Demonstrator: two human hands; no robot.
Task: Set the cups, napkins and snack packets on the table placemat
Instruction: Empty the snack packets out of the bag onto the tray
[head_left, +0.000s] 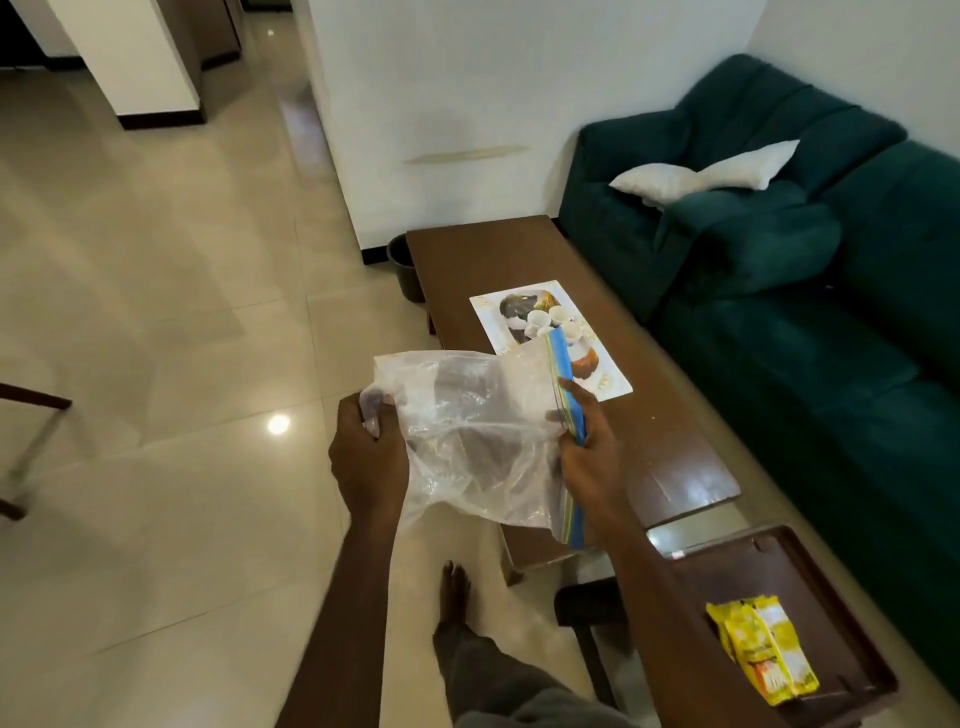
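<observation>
A bare foot (453, 587) on the tiled floor (156, 312) and the two forearms are seen closest to the camera. Just above them a clear plastic bag (467, 431) is held up between both hands, in front of the near end of the long wooden bench (675, 467).

The left hand (366, 457) is closed around a bunched corner of the bag. The right hand (587, 457) is closed on the opposite edge, where the blue zip strip (563, 358) runs, with the thumb pressed on its front. The bag is probably stretched in this way so that its mouth can be opened or its contents checked; whether anything is inside cannot be told, because the film is crumpled and only half transparent.

Farther along the bench the printed placemat (613, 382) is laid flat, and small white cups (550, 318) are already grouped on its far half. No napkins can be made out there.

At the lower right, yellow snack packets (763, 649) are lying in a dark brown tray (852, 613), well apart from the placemat, so this part of the task is judged as not yet done. A green sofa (831, 338) is placed behind the bench.
</observation>
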